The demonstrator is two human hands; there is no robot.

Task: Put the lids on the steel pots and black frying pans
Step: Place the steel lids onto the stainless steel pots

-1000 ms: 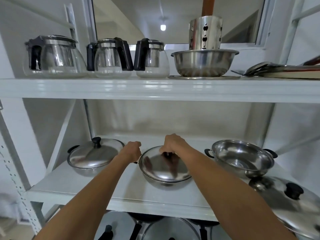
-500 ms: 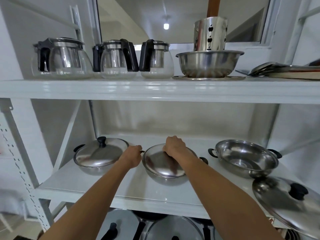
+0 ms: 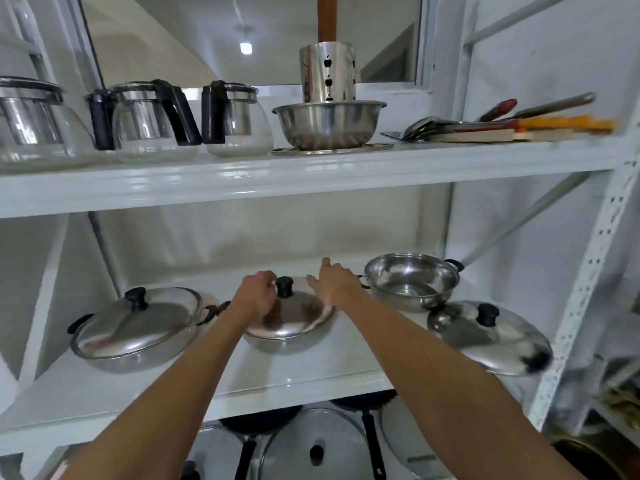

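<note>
Three steel pots stand on the middle shelf (image 3: 304, 368). The left pot (image 3: 135, 327) and the middle pot (image 3: 291, 320) wear steel lids with black knobs. My left hand (image 3: 256, 296) is curled over the middle pot's left rim, beside the lid's knob (image 3: 284, 285), and hides the handle there. My right hand (image 3: 337, 284) hovers over the lid's right edge with its fingers spread and nothing in it. The right pot (image 3: 412, 282) is uncovered. A loose steel lid (image 3: 485, 337) lies in front of it, overhanging the shelf's front right corner.
Black frying pans under glass lids (image 3: 311, 445) sit on the shelf below. The top shelf carries three glass teapots (image 3: 149, 123), a steel bowl (image 3: 329, 123), a utensil holder (image 3: 327, 72) and ladles (image 3: 485, 124). A perforated white upright (image 3: 588, 278) bounds the right side.
My right hand has let go of the middle lid's knob, opened and drifted right, so the knob now shows. My left hand stays at the pot's left side. The view has shifted.
</note>
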